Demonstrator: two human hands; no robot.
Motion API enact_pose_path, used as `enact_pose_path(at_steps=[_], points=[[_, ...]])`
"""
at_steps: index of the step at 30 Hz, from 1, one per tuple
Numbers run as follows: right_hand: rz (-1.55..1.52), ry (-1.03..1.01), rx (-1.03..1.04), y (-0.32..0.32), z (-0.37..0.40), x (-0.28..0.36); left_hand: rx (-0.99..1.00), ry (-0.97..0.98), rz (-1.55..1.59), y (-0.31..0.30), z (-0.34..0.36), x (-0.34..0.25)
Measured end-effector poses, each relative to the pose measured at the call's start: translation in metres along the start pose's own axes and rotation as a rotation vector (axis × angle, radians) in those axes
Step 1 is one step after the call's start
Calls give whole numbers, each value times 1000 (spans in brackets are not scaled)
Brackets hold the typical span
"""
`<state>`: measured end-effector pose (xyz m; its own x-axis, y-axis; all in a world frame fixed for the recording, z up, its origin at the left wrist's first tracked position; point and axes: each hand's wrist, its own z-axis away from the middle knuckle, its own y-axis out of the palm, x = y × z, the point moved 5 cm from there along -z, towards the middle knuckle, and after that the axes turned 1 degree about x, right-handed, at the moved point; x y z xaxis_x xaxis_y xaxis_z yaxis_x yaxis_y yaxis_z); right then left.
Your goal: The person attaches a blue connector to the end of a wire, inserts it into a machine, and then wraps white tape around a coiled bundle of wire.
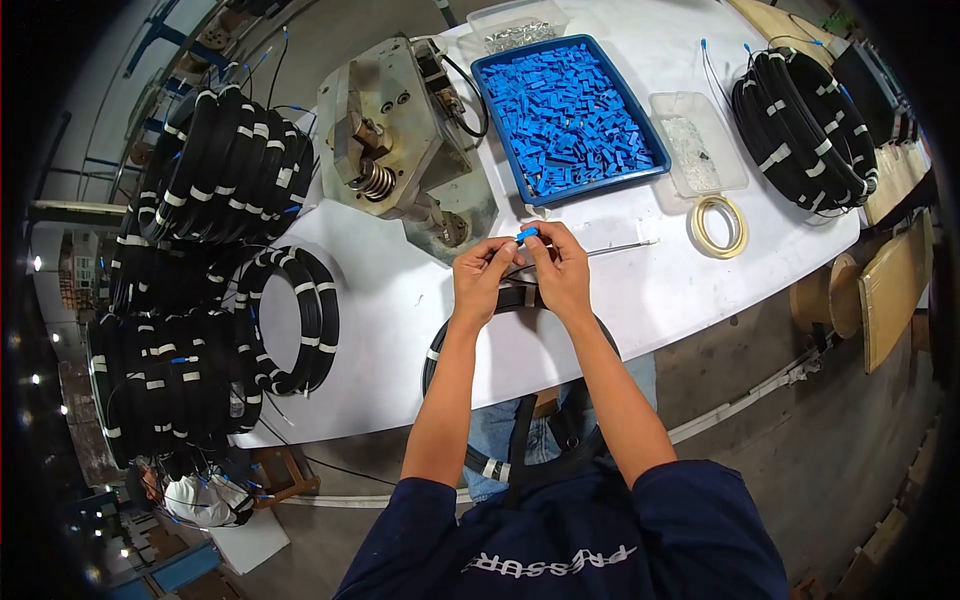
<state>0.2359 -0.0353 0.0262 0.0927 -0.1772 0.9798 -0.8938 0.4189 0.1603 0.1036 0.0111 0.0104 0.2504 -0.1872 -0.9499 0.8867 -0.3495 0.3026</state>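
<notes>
Above the front part of the white table, my left hand (pixel 478 277) and my right hand (pixel 560 265) meet, their fingertips pinched on a small blue plastic connector (pixel 526 235). Both hands are closed around it, so the fingers hide part of it. Just under my hands, a coil of black cable (pixel 520 298) bound with white tape hangs over the table edge towards my lap. A thin cable end (pixel 620 247) stretches out to the right of my right hand. Beyond my fingers stands a blue tray (pixel 597 187) heaped with blue plastic connector pieces (pixel 565 120).
A metal press (pixel 400 150) with a spring stands at back left. Stacked black cable coils (pixel 225 165) crowd the left, with another coil (pixel 805 130) at right. A yellow tape roll (pixel 718 227) lies near a clear plastic box (pixel 700 150). The white table (pixel 650 300) ends before my body.
</notes>
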Motion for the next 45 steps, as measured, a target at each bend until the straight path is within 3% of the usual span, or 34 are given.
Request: enact_pose_path(at_steps=[11, 16, 29, 35, 37, 45], points=[[6, 121, -10, -3, 0, -8, 39, -9, -75, 9, -1, -5], [-67, 30, -46, 1, 1, -3, -12, 2, -104, 6, -4, -1], [-47, 66, -47, 1, 0, -8, -9, 19, -223, 14, -6, -6], [-78, 41, -75, 2, 1, -4, -2, -11, -131, 11, -7, -3], [26, -104, -65, 1, 3, 7, 32, -34, -55, 13, -6, -4], [-60, -79, -69, 2, 2, -1, 66, -19, 44, 11, -6, -1]])
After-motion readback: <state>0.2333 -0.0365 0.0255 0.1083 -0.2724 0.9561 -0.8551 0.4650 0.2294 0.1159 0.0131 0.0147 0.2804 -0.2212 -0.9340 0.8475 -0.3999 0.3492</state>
